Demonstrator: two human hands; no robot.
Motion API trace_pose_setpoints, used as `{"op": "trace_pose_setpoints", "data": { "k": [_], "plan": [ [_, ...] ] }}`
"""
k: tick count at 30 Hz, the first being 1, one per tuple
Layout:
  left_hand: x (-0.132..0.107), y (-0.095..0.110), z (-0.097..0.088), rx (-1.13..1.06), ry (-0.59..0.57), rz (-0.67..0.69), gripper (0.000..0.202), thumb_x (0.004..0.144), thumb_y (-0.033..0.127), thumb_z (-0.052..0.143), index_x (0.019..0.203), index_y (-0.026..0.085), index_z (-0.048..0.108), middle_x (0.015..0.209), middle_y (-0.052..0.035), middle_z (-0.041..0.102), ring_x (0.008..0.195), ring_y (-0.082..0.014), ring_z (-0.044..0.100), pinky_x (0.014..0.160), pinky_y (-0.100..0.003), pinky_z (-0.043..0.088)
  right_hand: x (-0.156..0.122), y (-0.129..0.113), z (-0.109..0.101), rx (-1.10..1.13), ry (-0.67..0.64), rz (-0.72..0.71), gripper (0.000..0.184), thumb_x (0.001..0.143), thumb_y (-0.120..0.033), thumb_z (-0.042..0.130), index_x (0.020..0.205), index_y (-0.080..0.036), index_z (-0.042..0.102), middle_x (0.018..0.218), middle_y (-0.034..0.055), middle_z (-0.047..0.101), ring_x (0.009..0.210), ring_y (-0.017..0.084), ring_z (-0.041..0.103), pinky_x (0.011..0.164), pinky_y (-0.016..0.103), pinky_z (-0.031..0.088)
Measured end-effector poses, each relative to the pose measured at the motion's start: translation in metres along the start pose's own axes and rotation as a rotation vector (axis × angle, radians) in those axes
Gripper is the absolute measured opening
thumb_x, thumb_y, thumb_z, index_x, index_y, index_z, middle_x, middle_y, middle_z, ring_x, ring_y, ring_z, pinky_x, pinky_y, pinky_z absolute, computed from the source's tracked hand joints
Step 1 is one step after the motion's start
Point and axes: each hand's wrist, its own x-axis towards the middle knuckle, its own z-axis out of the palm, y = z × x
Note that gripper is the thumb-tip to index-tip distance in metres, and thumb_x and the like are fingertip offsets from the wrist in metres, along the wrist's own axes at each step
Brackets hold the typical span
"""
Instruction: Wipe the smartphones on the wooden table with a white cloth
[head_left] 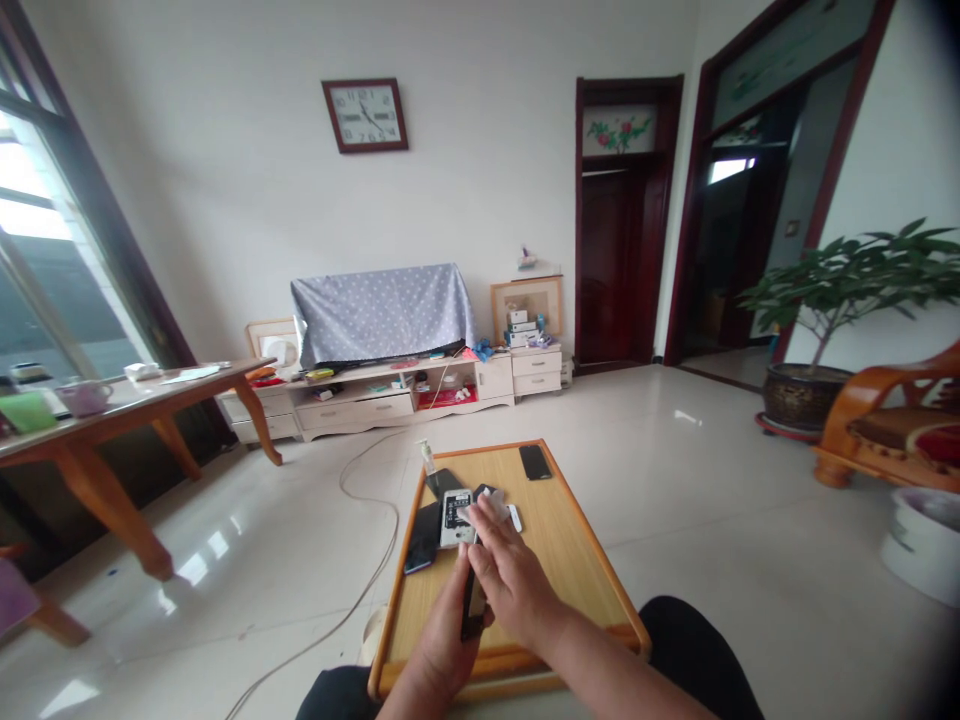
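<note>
A small wooden table [570,560] stands in front of my knees. My left hand [448,640] is closed round a dark phone [472,608], held on edge above the table's near part. My right hand [510,580] lies over the phone with its fingers stretched forward; a small white wipe or cloth [491,505] shows at the fingertips. Just beyond lie a white device with a dark label [456,517], a dark phone [424,537] hanging over the left edge, another dark phone [443,481], and a small pump bottle [427,457]. A further black phone [535,462] lies at the far right corner.
A white cable [367,560] runs over the tiled floor left of the table. A long wooden table [120,410] with cups stands at the left. A covered television on a low cabinet [382,390] is at the far wall. At the right are a potted plant [817,390], a wooden chair [892,430] and a white bucket [926,545].
</note>
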Motion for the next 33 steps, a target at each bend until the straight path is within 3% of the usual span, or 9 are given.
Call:
{"op": "trace_pose_setpoints", "data": {
  "k": [4, 11, 15, 18, 21, 24, 27, 29, 33],
  "plan": [
    [-0.003, 0.008, 0.005, -0.168, -0.104, -0.115, 0.063, 0.085, 0.063, 0.061, 0.134, 0.023, 0.062, 0.117, -0.0121, 0.073, 0.119, -0.0334, 0.063, 0.097, -0.046, 0.052, -0.009, -0.002, 0.007, -0.063, -0.002, -0.024, 0.061, 0.105, -0.036, 0.04, 0.161, -0.023, 0.018, 0.165, 0.0087, 0.023, 0.153, 0.028, 0.018, 0.124, 0.056, 0.024],
    [-0.009, 0.03, -0.007, -0.277, -0.035, -0.138, 0.067, 0.082, 0.066, 0.064, 0.128, 0.018, 0.065, 0.118, -0.0138, 0.073, 0.116, -0.0338, 0.066, 0.095, -0.046, 0.055, -0.056, -0.014, 0.029, -0.14, -0.154, -0.323, 0.084, 0.097, -0.049, 0.054, 0.162, -0.021, 0.007, 0.161, 0.0142, 0.027, 0.147, 0.038, 0.031, 0.119, 0.065, 0.027],
    [-0.012, 0.03, -0.001, -0.307, -0.047, -0.109, 0.06, 0.083, 0.064, 0.063, 0.126, 0.022, 0.066, 0.122, -0.0094, 0.072, 0.12, -0.0315, 0.064, 0.101, -0.045, 0.052, -0.039, -0.006, 0.019, -0.182, -0.093, -0.132, 0.069, 0.103, -0.037, 0.045, 0.161, -0.02, 0.011, 0.162, 0.0127, 0.028, 0.15, 0.034, 0.025, 0.122, 0.065, 0.019],
    [-0.008, 0.028, 0.002, -0.269, -0.077, -0.099, 0.066, 0.082, 0.072, 0.059, 0.124, 0.022, 0.067, 0.117, -0.011, 0.073, 0.116, -0.0329, 0.065, 0.101, -0.046, 0.051, -0.035, -0.003, 0.019, -0.148, -0.069, -0.064, 0.068, 0.102, -0.038, 0.046, 0.161, -0.019, 0.017, 0.162, 0.0133, 0.029, 0.151, 0.034, 0.025, 0.122, 0.061, 0.024],
    [0.002, 0.024, -0.006, -0.247, -0.03, -0.141, 0.074, 0.079, 0.078, 0.057, 0.115, 0.014, 0.07, 0.098, -0.0131, 0.075, 0.091, -0.0281, 0.071, 0.084, -0.04, 0.056, -0.049, -0.008, 0.027, -0.026, -0.121, -0.028, 0.073, 0.098, -0.044, 0.053, 0.16, -0.018, 0.024, 0.162, 0.0152, 0.029, 0.149, 0.036, 0.03, 0.118, 0.055, 0.035],
    [0.012, 0.014, -0.015, -0.227, 0.103, -0.167, 0.068, 0.079, 0.074, 0.062, 0.106, 0.012, 0.07, 0.087, -0.0086, 0.073, 0.065, -0.0178, 0.064, 0.065, -0.033, 0.053, -0.061, -0.014, 0.03, 0.203, -0.156, 0.077, 0.064, 0.098, -0.042, 0.053, 0.156, -0.024, 0.034, 0.15, 0.0138, 0.052, 0.134, 0.032, 0.053, 0.108, 0.046, 0.048],
    [0.022, 0.002, -0.018, -0.192, 0.232, -0.083, 0.048, 0.078, 0.059, 0.075, 0.1, 0.017, 0.066, 0.086, -0.0042, 0.071, 0.066, -0.0144, 0.064, 0.066, -0.029, 0.052, -0.062, -0.01, 0.032, 0.419, -0.086, 0.255, 0.042, 0.1, -0.044, 0.049, 0.137, -0.027, 0.058, 0.119, 0.0087, 0.072, 0.107, 0.026, 0.069, 0.09, 0.034, 0.054],
    [0.028, -0.004, -0.019, -0.166, 0.243, 0.012, 0.036, 0.075, 0.043, 0.081, 0.097, 0.019, 0.064, 0.086, -0.0018, 0.07, 0.072, -0.0139, 0.065, 0.069, -0.026, 0.051, -0.059, 0.001, 0.035, 0.474, -0.016, 0.371, 0.038, 0.099, -0.051, 0.049, 0.113, -0.022, 0.069, 0.097, 0.007, 0.074, 0.088, 0.023, 0.07, 0.077, 0.03, 0.053],
    [0.044, -0.009, -0.026, -0.131, 0.207, 0.102, 0.03, 0.072, 0.03, 0.08, 0.095, 0.021, 0.062, 0.087, -0.0001, 0.07, 0.078, -0.0152, 0.066, 0.075, -0.027, 0.05, -0.057, 0.033, 0.047, 0.515, 0.071, 0.585, 0.049, 0.091, -0.065, 0.055, 0.075, -0.02, 0.06, 0.063, -0.0006, 0.057, 0.059, 0.015, 0.054, 0.054, 0.025, 0.042]
  ]
}}
